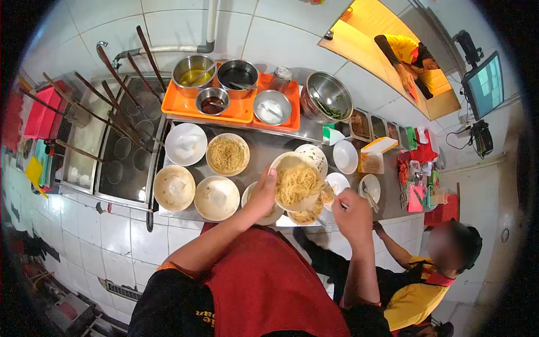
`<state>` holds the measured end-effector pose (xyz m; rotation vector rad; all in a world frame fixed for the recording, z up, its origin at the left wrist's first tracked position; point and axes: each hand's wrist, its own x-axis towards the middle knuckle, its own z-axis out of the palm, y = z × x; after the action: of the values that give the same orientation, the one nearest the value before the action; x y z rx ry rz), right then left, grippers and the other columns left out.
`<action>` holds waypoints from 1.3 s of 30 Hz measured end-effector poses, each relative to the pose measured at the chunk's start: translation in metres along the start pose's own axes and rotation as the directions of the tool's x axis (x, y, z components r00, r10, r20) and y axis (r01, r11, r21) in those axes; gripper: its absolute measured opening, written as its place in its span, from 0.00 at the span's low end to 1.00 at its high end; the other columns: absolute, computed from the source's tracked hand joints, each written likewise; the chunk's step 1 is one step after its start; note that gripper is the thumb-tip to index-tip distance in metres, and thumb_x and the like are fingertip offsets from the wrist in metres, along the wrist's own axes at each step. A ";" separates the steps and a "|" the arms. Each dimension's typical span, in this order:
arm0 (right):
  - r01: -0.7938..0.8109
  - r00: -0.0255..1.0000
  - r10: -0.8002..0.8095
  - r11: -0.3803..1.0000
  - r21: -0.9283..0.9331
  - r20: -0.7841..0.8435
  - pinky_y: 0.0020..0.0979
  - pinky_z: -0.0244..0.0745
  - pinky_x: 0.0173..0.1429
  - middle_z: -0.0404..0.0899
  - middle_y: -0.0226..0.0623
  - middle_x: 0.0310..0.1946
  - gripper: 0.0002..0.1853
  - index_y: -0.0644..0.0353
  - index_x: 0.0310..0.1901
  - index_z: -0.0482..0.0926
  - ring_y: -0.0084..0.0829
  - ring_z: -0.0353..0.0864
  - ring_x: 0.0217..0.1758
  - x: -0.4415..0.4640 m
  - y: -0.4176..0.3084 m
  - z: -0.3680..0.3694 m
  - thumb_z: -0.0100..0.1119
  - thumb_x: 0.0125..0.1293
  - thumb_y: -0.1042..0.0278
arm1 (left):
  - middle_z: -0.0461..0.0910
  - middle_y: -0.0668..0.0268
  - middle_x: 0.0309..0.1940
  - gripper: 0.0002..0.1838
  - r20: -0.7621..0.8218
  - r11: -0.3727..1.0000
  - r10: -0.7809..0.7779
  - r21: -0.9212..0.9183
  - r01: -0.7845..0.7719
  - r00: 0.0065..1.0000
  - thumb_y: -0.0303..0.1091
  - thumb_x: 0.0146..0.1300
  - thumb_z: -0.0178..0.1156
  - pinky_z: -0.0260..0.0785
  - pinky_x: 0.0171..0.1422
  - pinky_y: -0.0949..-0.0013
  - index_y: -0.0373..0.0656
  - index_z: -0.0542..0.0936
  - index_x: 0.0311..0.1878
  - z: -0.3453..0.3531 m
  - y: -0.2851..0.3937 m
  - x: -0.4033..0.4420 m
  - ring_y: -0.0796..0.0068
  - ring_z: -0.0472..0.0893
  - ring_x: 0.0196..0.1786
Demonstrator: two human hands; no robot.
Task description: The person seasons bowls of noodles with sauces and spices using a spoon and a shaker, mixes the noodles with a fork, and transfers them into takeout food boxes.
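Note:
My left hand grips the rim of a bowl of noodles, raised above the counter and tilted toward me. At its right edge, my right hand is closed around a thin utensil, whose kind is mostly hidden by the fingers. Below the raised bowl sits a bowl with yellowish food and a spoon in it. Another noodle bowl rests on the counter to the left, near a white bowl and two seasoned-looking bowls. A dark-specked bowl is partly covered behind.
Noodle cookers with long-handled strainers stand left. An orange tray holds metal pots of sauces; a steel bowl of greens is beside it. A co-worker stands at right; another person leans at the hatch.

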<state>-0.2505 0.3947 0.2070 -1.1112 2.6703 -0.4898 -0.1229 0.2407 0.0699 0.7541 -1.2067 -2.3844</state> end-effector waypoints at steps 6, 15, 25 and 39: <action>-0.019 0.992 -0.017 0.961 0.277 0.127 0.27 0.73 0.34 0.79 0.35 0.22 0.05 0.67 0.30 0.76 0.19 0.77 0.27 -0.016 0.007 0.028 0.61 0.61 0.75 | 0.70 0.55 0.65 0.33 0.092 0.995 0.080 0.057 -0.085 0.993 0.56 0.79 0.32 0.63 0.71 0.65 0.38 0.57 0.73 0.005 0.001 -0.008 0.68 0.70 0.68; -0.086 0.996 0.074 0.927 0.366 0.047 0.23 0.68 0.32 0.79 0.29 0.23 0.05 0.64 0.29 0.76 0.16 0.74 0.26 -0.031 0.005 0.046 0.60 0.63 0.77 | 0.67 0.54 0.66 0.32 0.193 0.987 0.085 0.118 -0.109 0.978 0.54 0.80 0.34 0.57 0.74 0.63 0.40 0.56 0.75 -0.004 -0.024 -0.005 0.65 0.66 0.70; -0.223 0.947 0.254 0.960 0.170 -0.196 0.30 0.71 0.29 0.78 0.38 0.19 0.05 0.64 0.31 0.77 0.27 0.77 0.21 -0.067 -0.032 -0.005 0.62 0.62 0.73 | 0.64 0.54 0.70 0.38 0.231 0.979 0.012 0.193 -0.058 0.973 0.62 0.77 0.32 0.55 0.76 0.63 0.43 0.53 0.77 -0.034 -0.022 0.015 0.61 0.64 0.73; -0.340 0.921 0.363 0.926 0.161 -0.141 0.42 0.75 0.34 0.80 0.50 0.25 0.07 0.63 0.30 0.77 0.51 0.81 0.30 -0.085 -0.004 -0.002 0.60 0.60 0.68 | 0.61 0.53 0.72 0.34 0.351 0.995 0.022 0.088 -0.056 0.936 0.57 0.79 0.33 0.50 0.78 0.63 0.43 0.54 0.77 0.017 -0.035 0.013 0.61 0.60 0.75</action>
<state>-0.1898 0.4532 0.2151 -0.5522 2.8437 -0.7055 -0.1463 0.2643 0.0455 0.3319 -1.4676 -2.5125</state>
